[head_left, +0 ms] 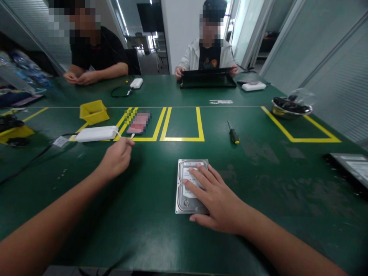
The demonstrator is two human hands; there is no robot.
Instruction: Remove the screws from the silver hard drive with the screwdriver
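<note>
A silver hard drive [186,205] with a white label lies flat on the green table in front of me. My right hand [217,199] rests across its right side, fingers spread and flat, covering part of the label. To the left, my left hand [117,155] is closed in a pinch on a thin white cable [116,131]. That cable comes from a white power bank [97,133], and its plug [132,136] meets the lower edge of a pink-screened phone [139,122]. The phone lies inside a yellow-taped area just beyond my left fingers.
A screwdriver [233,133] lies beyond the drive. Yellow bins [93,112] stand left; a metal bowl [291,111] with black items stands right. At the right edge is a black device [349,172]. Two people sit opposite, one holding a black tray-like panel [208,78].
</note>
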